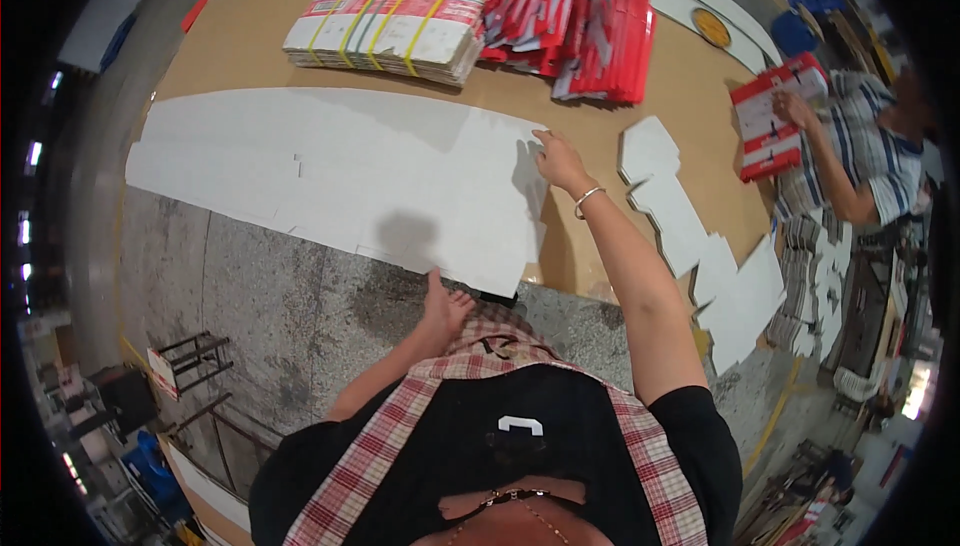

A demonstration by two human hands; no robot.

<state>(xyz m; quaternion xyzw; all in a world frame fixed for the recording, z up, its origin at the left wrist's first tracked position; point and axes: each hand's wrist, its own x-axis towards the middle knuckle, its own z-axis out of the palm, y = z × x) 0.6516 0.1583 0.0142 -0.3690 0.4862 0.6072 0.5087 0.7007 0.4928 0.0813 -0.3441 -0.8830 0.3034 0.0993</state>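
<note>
White cardboard sheet [320,161] lies across left and middle of my view, on the brown surface [220,58]; strapped stack [395,34] behind it. Left hand [443,313] is at its near edge — thumb and fingers apart. Right hand [560,161] is at its far right corner — I can't tell if it's pinching. Red cartons [612,51] sit beyond, white cut pieces [668,224] farther right, then a co-worker [858,141] holding a red-and-white box [768,141].
</note>
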